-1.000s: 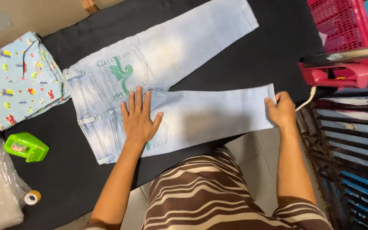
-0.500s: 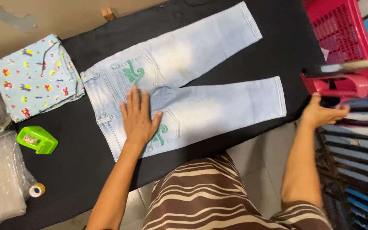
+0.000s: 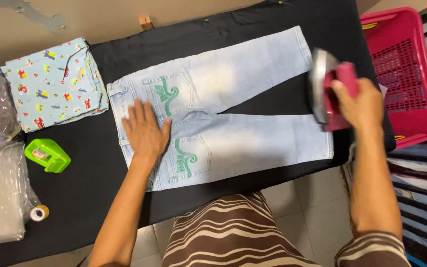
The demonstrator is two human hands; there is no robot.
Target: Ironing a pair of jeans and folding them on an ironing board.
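On the jeans (image 3: 233,143), left hand (image 3: 144,131) stays flat, right hand (image 3: 362,106) now lifts iron (image 3: 329,94).

Left hand (image 3: 146,129) flat on jeans (image 3: 233,123), right hand (image 3: 359,106) w/ iron (image 3: 324,91).

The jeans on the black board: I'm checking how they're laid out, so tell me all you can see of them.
The jeans are small, pale blue faded denim, lying flat and back side up, waistband to the left, legs spread slightly to the right. Both back pockets carry green swirl embroidery. The left hand presses flat on the seat near the waistband. The iron, held tilted in the right hand, is over the leg ends; contact is unclear.
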